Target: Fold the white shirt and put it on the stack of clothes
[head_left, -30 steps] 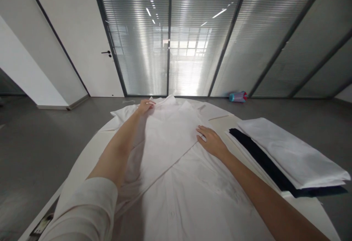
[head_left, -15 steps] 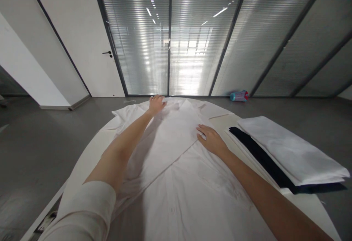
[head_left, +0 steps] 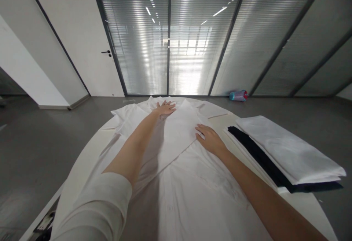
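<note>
A white shirt (head_left: pixel 181 175) with a buttoned front lies spread over a pale, rounded table (head_left: pixel 85 160). A slanting fabric edge crosses its middle. My left hand (head_left: pixel 166 108) rests palm down on the cloth near the table's far end, its fingers spread and nothing held. Closer in on the right, my right hand (head_left: pixel 210 138) lies on the shirt where that slanting edge ends. Its fingers are stretched out and slightly curved, with a gap between thumb and forefinger.
Folded white cloth (head_left: pixel 291 153) and dark cloth (head_left: pixel 258 156) are stacked on the table's right side. A blue and red patterned object (head_left: pixel 238 95) lies on the floor by the glass wall (head_left: pixel 189 61). A door (head_left: pixel 90 43) stands at the far left.
My left hand has moved right and slightly nearer over the shirt, and its fingers have spread out. My right hand has stayed in place.
</note>
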The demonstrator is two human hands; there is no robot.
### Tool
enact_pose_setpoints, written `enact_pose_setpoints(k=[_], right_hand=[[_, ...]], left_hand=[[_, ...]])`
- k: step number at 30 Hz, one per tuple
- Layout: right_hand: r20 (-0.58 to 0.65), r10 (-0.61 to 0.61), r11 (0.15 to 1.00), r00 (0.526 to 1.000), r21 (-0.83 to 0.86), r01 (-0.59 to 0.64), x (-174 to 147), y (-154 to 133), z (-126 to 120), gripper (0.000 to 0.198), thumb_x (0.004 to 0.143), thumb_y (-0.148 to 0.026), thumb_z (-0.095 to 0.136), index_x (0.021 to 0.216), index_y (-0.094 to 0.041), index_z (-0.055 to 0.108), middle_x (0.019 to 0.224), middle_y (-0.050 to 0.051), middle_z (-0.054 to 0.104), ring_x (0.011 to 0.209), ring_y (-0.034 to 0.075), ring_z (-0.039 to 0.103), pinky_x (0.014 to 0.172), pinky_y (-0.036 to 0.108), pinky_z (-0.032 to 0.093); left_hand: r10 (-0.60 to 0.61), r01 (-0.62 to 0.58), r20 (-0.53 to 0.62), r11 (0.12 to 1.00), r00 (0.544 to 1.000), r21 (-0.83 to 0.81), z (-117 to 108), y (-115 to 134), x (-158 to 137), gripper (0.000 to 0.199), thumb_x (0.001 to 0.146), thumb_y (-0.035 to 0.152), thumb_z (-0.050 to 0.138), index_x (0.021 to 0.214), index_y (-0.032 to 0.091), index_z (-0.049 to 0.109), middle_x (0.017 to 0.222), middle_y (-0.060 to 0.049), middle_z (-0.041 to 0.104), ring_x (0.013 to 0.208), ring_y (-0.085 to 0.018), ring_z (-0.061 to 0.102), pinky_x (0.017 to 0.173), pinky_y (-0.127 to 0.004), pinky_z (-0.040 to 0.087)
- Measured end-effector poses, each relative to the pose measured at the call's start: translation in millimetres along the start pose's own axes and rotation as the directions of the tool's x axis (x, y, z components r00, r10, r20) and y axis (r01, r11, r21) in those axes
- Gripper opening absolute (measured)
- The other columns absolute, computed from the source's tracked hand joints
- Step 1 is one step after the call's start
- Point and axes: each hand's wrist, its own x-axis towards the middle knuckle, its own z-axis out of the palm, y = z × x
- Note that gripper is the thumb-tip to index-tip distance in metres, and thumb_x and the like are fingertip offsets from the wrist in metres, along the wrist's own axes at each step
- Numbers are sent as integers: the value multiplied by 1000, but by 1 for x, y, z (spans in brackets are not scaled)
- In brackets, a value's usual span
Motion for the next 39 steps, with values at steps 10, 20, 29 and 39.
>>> enact_pose_setpoints(k=[10,20,29,39], right_hand=[[-10,-17,1000,1000,-13,17,-1,1,1,39,93,-26,49,123,-10,69,135,17,62,126,28,59,112,44,44],[25,26,1000,999,-16,-26,1,-1,-1,41,94,-27,48,126,-10,67,137,16,61,130,26,56,114,42,41],[27,-9,1000,1000,2,9,2,4,2,41,96,-28,47,126,-10,67,137,17,61,130,26,56,114,43,41],[66,2,1000,998,-19,-1,3,0,-2,41,96,-28,47,128,-10,66,138,17,60,131,26,55,114,43,39]], left_hand=[[-335,355,-220,933,916,57,7,-41,-31,81,93,71,25,160,26,22,167,-11,12,153,-38,3,116,-67,8],[-263,268,-107,963,959,37,-1,-40,-36,77,96,67,32,158,22,27,166,-15,13,153,-37,3,117,-66,8],[-27,25,-114,999,993,-21,-6,8,-139,48,100,48,43,140,24,55,157,-8,41,147,-24,35,119,-41,30],[245,-244,-71,970,967,16,-19,37,-291,55,100,58,37,147,31,49,162,-4,30,152,-28,21,122,-52,19]])
